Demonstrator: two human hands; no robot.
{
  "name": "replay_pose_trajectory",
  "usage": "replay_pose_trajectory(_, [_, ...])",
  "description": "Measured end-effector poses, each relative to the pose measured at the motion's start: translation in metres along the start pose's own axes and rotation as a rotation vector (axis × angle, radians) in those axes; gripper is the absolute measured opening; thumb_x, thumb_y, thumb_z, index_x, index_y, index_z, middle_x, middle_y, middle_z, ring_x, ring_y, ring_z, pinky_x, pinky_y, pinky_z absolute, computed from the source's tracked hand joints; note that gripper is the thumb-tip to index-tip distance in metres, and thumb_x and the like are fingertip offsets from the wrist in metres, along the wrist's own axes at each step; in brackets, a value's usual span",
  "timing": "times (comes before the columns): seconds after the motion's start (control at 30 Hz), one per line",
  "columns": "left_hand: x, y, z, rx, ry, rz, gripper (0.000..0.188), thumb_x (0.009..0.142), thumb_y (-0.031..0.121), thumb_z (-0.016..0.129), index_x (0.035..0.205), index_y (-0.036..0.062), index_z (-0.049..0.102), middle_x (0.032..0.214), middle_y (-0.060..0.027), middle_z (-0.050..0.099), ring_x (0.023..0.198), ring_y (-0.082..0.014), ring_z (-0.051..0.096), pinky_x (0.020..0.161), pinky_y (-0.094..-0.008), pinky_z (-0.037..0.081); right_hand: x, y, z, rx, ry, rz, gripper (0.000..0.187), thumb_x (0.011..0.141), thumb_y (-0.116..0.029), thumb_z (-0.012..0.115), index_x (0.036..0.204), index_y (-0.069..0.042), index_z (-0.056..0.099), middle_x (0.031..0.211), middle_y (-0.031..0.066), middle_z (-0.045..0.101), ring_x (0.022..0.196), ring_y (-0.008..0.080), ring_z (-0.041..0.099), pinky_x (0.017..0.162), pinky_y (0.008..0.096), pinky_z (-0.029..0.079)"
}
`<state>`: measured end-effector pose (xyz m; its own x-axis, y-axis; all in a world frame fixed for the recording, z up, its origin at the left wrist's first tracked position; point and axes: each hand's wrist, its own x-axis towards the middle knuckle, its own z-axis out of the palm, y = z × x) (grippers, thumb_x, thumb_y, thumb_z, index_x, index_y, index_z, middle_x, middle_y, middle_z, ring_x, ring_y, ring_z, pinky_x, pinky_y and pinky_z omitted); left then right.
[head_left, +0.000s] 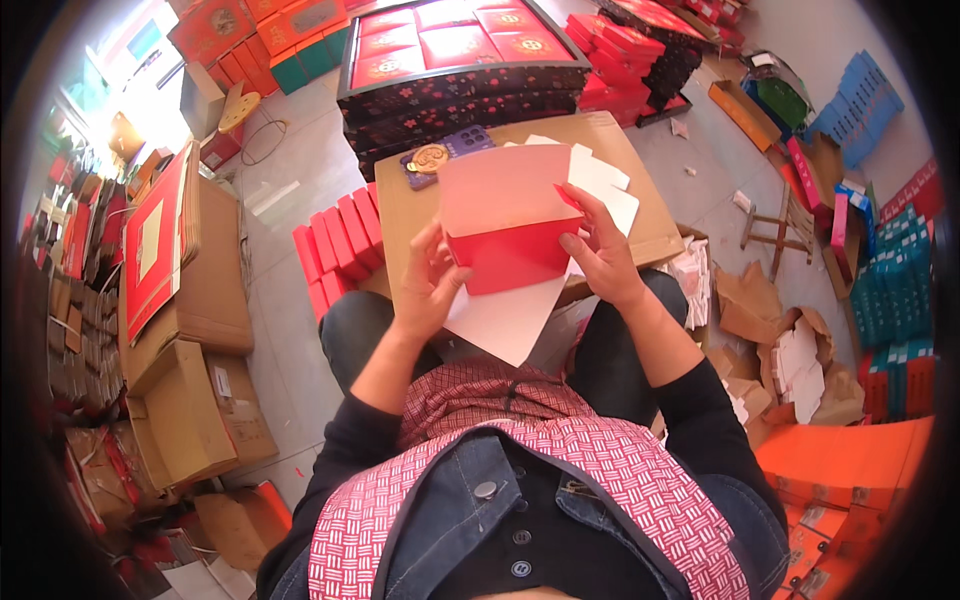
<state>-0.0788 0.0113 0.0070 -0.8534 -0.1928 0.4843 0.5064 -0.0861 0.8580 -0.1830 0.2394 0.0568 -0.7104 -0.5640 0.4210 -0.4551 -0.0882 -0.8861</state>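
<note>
Between my two hands is a red paper gift box (512, 258), its wide pinkish-red lid panel (505, 185) raised at the far side. My left hand (432, 285) grips the box's left end, thumb on the near face. My right hand (604, 250) pinches the right end, with a small red flap (567, 195) by its forefinger. Beneath lies a pale sheet (515, 325) with one corner jutting toward me. More white card pieces (606, 185) are spread behind my right hand. All this is over a brown cardboard box (400, 235). The inside of the red box cannot be seen.
A purple piece with a gold emblem (432, 158) lies at the cardboard's far left. Behind stand stacked dark floral trays (465, 95) of red boxes. Finished-looking red boxes (338, 240) line the left side. Cartons (190, 300) stand farther left; orange boxes (845, 460) sit right.
</note>
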Motion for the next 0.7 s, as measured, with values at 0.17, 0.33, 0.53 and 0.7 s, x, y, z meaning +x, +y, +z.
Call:
replay_pose_trajectory(0.17, [0.027,0.023,-0.013,0.221,-0.210,-0.067,0.069,0.089,-0.002,0.059,0.147,0.0098,0.022,0.147,-0.0127,0.034,0.120,-0.0202,0.050,0.095,-0.0321,0.045,0.013,-0.006,-0.014,0.018,-0.112,0.012,0.048,0.091,-0.008,0.058,0.137,-0.008,0.043,0.133,0.0060,0.051,0.111,0.0152,0.053,0.094,0.0312,0.046])
replay_pose_trajectory(0.33, [0.038,0.054,-0.007,0.080,-0.218,-0.320,0.061,0.093,0.005,0.056,0.145,0.0100,0.024,0.131,-0.0112,0.048,0.115,-0.0178,0.052,0.094,-0.0311,0.045,0.011,-0.016,-0.011,0.184,-0.095,0.137,0.045,0.092,-0.009,0.059,0.133,-0.002,0.043,0.120,0.0108,0.057,0.104,0.0151,0.057,0.090,0.0288,0.047])
replay_pose_trajectory(0.53, [-0.057,0.055,0.027,0.005,-0.136,-0.559,0.051,0.103,0.040,0.033,0.128,-0.0020,0.045,0.118,-0.0094,0.057,0.107,-0.0121,0.055,0.093,-0.0246,0.043,-0.092,-0.029,0.015,0.445,-0.081,0.473,0.044,0.093,-0.006,0.058,0.133,0.001,0.042,0.114,0.0062,0.056,0.103,0.0119,0.057,0.088,0.0248,0.046])
replay_pose_trajectory(0.7, [-0.072,0.050,0.054,-0.102,0.055,-0.700,0.058,0.103,0.044,0.026,0.114,-0.0041,0.057,0.114,-0.0098,0.058,0.097,-0.0136,0.059,0.087,-0.0258,0.047,-0.119,-0.025,0.029,0.302,0.168,0.431,0.024,0.094,-0.009,0.058,0.115,0.002,0.058,0.115,0.0106,0.058,0.104,0.0155,0.058,0.090,0.0258,0.045])
